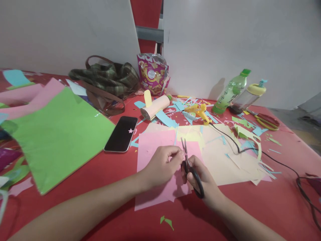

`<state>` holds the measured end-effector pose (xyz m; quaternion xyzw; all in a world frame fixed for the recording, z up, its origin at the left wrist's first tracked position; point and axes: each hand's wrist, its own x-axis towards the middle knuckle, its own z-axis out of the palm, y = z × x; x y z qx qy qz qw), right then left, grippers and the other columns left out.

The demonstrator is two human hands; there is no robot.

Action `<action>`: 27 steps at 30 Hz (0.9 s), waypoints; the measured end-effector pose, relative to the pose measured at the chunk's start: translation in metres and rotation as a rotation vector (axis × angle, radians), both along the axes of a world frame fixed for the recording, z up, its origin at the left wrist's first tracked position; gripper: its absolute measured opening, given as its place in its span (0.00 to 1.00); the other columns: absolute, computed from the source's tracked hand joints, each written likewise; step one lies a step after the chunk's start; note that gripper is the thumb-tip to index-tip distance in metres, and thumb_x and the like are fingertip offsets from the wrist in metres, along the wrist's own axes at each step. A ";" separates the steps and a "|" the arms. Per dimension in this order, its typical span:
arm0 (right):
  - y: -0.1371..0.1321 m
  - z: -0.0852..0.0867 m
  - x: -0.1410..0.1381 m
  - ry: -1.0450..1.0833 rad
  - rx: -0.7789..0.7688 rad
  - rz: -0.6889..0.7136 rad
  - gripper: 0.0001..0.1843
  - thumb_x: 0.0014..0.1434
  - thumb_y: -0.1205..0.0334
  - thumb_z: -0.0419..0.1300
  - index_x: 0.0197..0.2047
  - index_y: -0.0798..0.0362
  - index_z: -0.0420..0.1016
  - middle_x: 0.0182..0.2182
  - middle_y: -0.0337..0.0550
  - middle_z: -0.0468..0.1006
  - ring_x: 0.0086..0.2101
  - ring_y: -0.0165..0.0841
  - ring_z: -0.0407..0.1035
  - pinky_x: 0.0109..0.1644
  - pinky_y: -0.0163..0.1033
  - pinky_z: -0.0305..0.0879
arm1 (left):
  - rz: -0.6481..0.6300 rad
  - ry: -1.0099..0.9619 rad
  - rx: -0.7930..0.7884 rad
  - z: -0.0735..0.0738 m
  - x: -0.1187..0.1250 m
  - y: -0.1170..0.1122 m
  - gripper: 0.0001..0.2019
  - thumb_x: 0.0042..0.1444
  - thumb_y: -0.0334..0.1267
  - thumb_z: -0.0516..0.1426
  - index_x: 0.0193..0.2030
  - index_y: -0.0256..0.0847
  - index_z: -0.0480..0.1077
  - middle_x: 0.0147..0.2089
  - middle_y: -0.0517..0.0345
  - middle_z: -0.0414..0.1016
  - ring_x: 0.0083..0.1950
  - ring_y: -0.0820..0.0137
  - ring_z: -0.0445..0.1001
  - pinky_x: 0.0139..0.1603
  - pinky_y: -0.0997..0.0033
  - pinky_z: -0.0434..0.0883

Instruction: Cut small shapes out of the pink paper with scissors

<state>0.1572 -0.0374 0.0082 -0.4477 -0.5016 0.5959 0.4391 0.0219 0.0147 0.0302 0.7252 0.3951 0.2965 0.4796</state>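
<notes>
My right hand (200, 175) grips a pair of black-handled scissors (197, 182), its blades pointing up and slightly parted. Close against the blades, my left hand (167, 164) pinches a small piece of pink paper (185, 154) between thumb and fingertips; most of that piece is hidden. Beneath both hands lies a sheet of pink paper (147, 197) on the red table. A pink star (130, 131) rests on the dark phone (120, 135) to the left.
A yellow glue gun (198, 111) trails a black cord rightward. Behind it are a paper-covered tube (156, 107), snack bag (153, 73), green bottle (230, 92) and clear cup (247, 98). Green sheets (62, 134) lie left, cream paper (220, 167) and more scissors (267, 121) right.
</notes>
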 end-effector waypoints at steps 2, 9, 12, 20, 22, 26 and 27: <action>0.001 -0.001 0.000 0.024 -0.020 -0.005 0.20 0.46 0.46 0.56 0.23 0.50 0.50 0.17 0.30 0.55 0.18 0.25 0.51 0.19 0.30 0.49 | 0.002 -0.001 0.001 -0.001 0.000 0.001 0.15 0.54 0.34 0.44 0.17 0.37 0.49 0.18 0.67 0.48 0.22 0.79 0.51 0.22 0.79 0.53; 0.007 -0.004 0.001 0.073 0.003 -0.136 0.19 0.46 0.49 0.58 0.24 0.50 0.52 0.19 0.32 0.61 0.20 0.27 0.58 0.22 0.32 0.53 | -0.002 0.013 -0.028 -0.005 0.000 0.002 0.14 0.53 0.35 0.44 0.18 0.37 0.54 0.18 0.66 0.53 0.21 0.79 0.55 0.22 0.79 0.55; 0.009 -0.008 0.003 0.086 0.068 -0.204 0.17 0.46 0.51 0.59 0.25 0.50 0.54 0.24 0.36 0.64 0.25 0.29 0.59 0.26 0.34 0.55 | -0.031 0.001 -0.061 -0.007 0.001 0.002 0.13 0.53 0.36 0.44 0.18 0.37 0.55 0.18 0.66 0.56 0.20 0.79 0.58 0.22 0.79 0.56; 0.013 -0.009 0.004 0.116 0.054 -0.302 0.15 0.44 0.68 0.61 0.27 0.50 0.55 0.26 0.33 0.65 0.25 0.25 0.60 0.28 0.31 0.57 | -0.113 0.188 0.106 -0.019 0.002 -0.006 0.15 0.55 0.35 0.44 0.20 0.36 0.61 0.21 0.62 0.63 0.23 0.77 0.61 0.25 0.78 0.58; 0.013 -0.007 0.003 0.113 0.027 -0.287 0.15 0.44 0.70 0.61 0.27 0.50 0.55 0.25 0.32 0.65 0.22 0.24 0.59 0.24 0.29 0.55 | -0.097 0.218 0.157 -0.024 0.001 -0.010 0.15 0.55 0.35 0.43 0.20 0.36 0.61 0.21 0.61 0.64 0.24 0.77 0.61 0.26 0.77 0.59; 0.011 -0.005 0.000 0.115 -0.024 -0.231 0.15 0.44 0.71 0.59 0.26 0.50 0.54 0.24 0.30 0.64 0.17 0.21 0.55 0.19 0.28 0.51 | -0.081 0.233 0.175 -0.029 -0.003 -0.017 0.16 0.57 0.36 0.42 0.23 0.36 0.63 0.24 0.59 0.65 0.26 0.76 0.63 0.28 0.77 0.60; 0.011 -0.005 0.000 0.112 -0.014 -0.216 0.15 0.44 0.71 0.59 0.26 0.50 0.53 0.25 0.31 0.65 0.18 0.22 0.56 0.19 0.28 0.52 | -0.084 0.237 0.176 -0.030 -0.004 -0.019 0.15 0.57 0.36 0.42 0.24 0.36 0.63 0.24 0.59 0.66 0.27 0.76 0.63 0.28 0.77 0.60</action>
